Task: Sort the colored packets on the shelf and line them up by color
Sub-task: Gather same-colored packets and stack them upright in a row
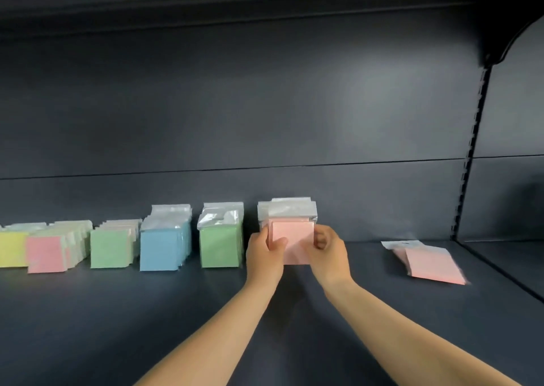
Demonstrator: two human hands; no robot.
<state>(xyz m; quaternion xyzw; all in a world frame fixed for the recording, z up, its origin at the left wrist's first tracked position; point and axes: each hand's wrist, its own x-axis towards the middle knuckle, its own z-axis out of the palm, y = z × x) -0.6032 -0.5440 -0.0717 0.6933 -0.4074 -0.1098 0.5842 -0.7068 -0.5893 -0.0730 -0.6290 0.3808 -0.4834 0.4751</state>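
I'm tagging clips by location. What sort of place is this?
Probably a shop aisle: a dark metal shelf with a slotted upright, and rows of bagged colored packets standing face out like stock.

No text, label or number is legible anywhere.

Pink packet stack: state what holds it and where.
Both hands hold the upright pink packet stack: left hand grips its left edge, right hand its right edge.
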